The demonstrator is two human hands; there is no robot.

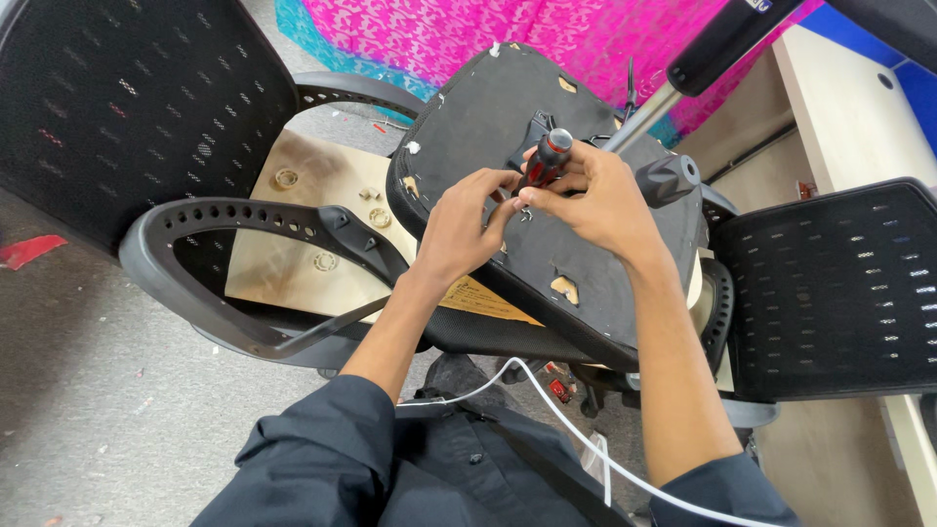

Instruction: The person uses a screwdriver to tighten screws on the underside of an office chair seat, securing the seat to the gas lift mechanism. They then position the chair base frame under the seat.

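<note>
R hand (595, 200) fingers wrapped on red-and-black-handled screwdriver (547, 159), tip down on upturned black fabric chair seat underside (488, 117); L hand (459, 226) at 9 o'clock, fingers pinched narrow by tip.

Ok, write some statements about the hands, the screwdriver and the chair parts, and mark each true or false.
1. The right hand holds a screwdriver with a red and black handle. True.
2. The left hand rests on the floor. False: it is up on the seat underside, fingertips by the screwdriver tip.
3. The seat lies with its cushion up. False: its black underside faces up, with torn patches.
4. A mesh chair back stands at the left. True.
5. The wooden seat board on the left chair has round metal fittings. True.
6. The cloth behind the seat is plain white. False: it is pink and patterned.
</note>
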